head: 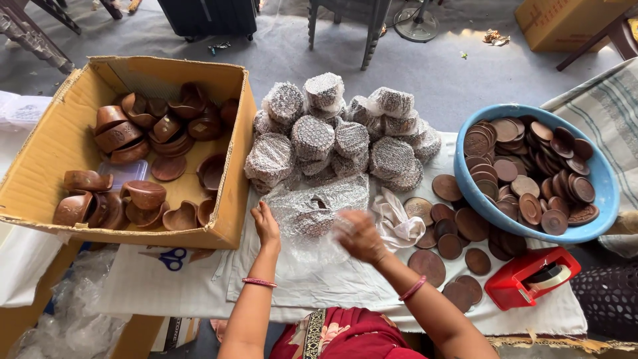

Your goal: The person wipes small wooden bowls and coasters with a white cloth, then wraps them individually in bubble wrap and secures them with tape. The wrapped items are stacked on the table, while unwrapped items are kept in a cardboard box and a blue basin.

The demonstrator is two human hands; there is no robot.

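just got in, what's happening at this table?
A person is wrapping a stack of brown discs in clear bubble wrap. The left hand pins the sheet; the right hand is blurred at its edge. Wrapped bundles pile up behind, loose discs lie right, beside a blue basin.

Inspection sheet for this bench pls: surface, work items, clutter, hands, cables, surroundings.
Surface: table under white sheets.
Job's things: foam wrap under both hands; wrapped bundles piled behind; brown discs loose at right; blue basin full of discs; cardboard box of clay cups.
Clutter: red tape dispenser, scissors, white cloth.
Hands: left hand open on wrap; right hand blurred.
Cables: nothing seen.
Surroundings: grey floor, chair legs, second carton.
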